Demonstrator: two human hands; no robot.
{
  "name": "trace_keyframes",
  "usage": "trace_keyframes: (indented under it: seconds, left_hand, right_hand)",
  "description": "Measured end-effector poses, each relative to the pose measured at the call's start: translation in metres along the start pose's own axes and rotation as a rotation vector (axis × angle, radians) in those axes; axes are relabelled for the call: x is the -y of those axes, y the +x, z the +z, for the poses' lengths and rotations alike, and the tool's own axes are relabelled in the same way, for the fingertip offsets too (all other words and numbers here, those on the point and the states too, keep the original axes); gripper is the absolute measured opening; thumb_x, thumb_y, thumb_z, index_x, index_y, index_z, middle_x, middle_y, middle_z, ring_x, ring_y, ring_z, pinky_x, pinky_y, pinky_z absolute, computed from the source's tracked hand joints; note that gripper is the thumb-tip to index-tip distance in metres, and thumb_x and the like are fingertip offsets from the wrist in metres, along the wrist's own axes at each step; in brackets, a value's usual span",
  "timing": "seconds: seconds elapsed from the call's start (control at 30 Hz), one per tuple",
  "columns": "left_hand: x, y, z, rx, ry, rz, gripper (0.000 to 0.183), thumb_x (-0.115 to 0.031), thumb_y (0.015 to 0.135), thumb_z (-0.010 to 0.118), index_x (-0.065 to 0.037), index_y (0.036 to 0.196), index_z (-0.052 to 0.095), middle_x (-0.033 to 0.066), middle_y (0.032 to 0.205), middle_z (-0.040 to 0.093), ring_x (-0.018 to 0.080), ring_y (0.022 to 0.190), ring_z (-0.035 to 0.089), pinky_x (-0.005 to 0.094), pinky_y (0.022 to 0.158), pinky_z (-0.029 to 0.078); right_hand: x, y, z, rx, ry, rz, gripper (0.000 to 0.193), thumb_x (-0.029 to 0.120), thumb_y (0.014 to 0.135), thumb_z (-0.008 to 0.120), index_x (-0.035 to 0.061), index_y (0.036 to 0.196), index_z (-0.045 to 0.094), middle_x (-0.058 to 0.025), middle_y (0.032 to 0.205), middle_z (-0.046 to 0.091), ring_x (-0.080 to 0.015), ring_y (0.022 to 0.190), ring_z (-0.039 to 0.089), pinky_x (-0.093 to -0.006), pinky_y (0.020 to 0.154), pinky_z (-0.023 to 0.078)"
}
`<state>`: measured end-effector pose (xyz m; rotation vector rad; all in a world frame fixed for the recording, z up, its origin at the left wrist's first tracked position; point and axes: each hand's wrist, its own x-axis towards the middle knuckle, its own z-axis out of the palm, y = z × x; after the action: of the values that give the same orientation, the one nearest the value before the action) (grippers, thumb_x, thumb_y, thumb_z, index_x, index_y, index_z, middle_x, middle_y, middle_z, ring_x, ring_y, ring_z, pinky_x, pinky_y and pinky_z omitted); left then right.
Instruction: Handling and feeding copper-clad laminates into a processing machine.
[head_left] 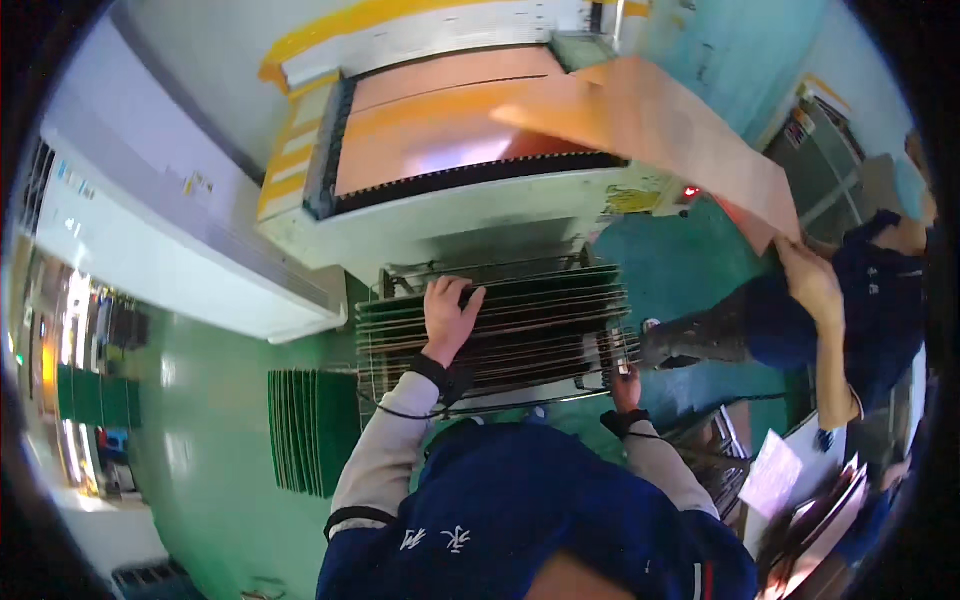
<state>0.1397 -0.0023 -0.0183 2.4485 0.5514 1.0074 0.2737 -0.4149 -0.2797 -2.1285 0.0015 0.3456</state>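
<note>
In front of my body a metal rack (480, 408) holds a row of thin green boards (545, 295) standing on edge, several of them with gaps between. My left hand (452, 312) rests on the boards' top edges towards the left, fingers slightly bent and thumb apart, with nothing gripped. At the rack's right end, my right hand (627, 388) is closed beside the frame and the ends of the boards. What sits in its fingers is too small to make out. Both wrists wear dark bands.
Beyond the rack stands a machine (470, 215) with copper-coloured sheets (430, 130) on its bed. At the right, a co-worker (860, 300) holds a large copper sheet (690, 130). More green boards (315, 430) stand on the floor to the left, near a white cabinet (200, 240).
</note>
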Motion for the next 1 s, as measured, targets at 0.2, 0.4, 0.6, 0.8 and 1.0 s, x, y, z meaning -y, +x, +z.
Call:
trace_keyframes:
  seconds: [0.2,0.4,0.6,0.8,1.0]
  left_hand:
    - [-0.006,0.006,0.012,0.057,-0.007,0.045,0.022,-0.024,0.083,0.077,-0.004,0.092,0.071,0.0108,0.097,0.067,0.0334,0.091,0.06,0.0442,0.082,0.048]
    - [-0.007,0.005,0.01,0.046,0.0,0.036,0.021,-0.023,0.082,0.077,-0.005,0.09,0.07,0.0109,0.094,0.067,0.0336,0.091,0.06,0.0439,0.082,0.048]
    - [-0.004,0.005,0.008,0.059,0.014,0.026,0.021,-0.024,0.083,0.077,-0.006,0.09,0.07,0.0106,0.095,0.067,0.0333,0.09,0.06,0.0437,0.081,0.048]
    - [-0.01,0.008,0.009,0.038,0.02,0.054,0.02,-0.023,0.083,0.077,-0.005,0.09,0.07,0.0107,0.093,0.067,0.0341,0.087,0.059,0.0444,0.08,0.047]
    - [-0.011,0.008,0.011,0.033,0.008,0.048,0.021,-0.022,0.083,0.077,-0.004,0.09,0.07,0.0117,0.092,0.067,0.0352,0.087,0.059,0.0446,0.079,0.047]
  right_hand:
    - [0.011,-0.014,-0.026,-0.061,-0.118,-0.014,0.063,0.036,0.09,0.07,-0.0005,0.136,0.048,-0.0223,0.107,0.069,-0.0362,0.097,0.067,-0.0434,0.087,0.051]
    - [0.006,-0.013,-0.018,-0.117,-0.134,-0.012,0.06,0.038,0.088,0.073,-0.0002,0.13,0.054,-0.0219,0.113,0.067,-0.0355,0.1,0.067,-0.0426,0.088,0.051]
    - [0.025,-0.023,-0.021,-0.081,-0.043,-0.091,0.065,0.036,0.085,0.075,-0.0024,0.131,0.052,-0.0229,0.109,0.069,-0.0344,0.099,0.068,-0.0415,0.087,0.052]
    - [0.004,-0.009,-0.022,-0.028,-0.002,0.025,0.069,0.032,0.082,0.076,-0.0019,0.135,0.046,-0.0187,0.097,0.072,-0.0291,0.089,0.071,-0.0382,0.079,0.055]
    - [-0.002,-0.008,-0.018,-0.017,-0.016,0.058,0.066,0.04,0.084,0.077,0.0024,0.13,0.049,-0.02,0.096,0.071,-0.036,0.09,0.069,-0.0439,0.082,0.053]
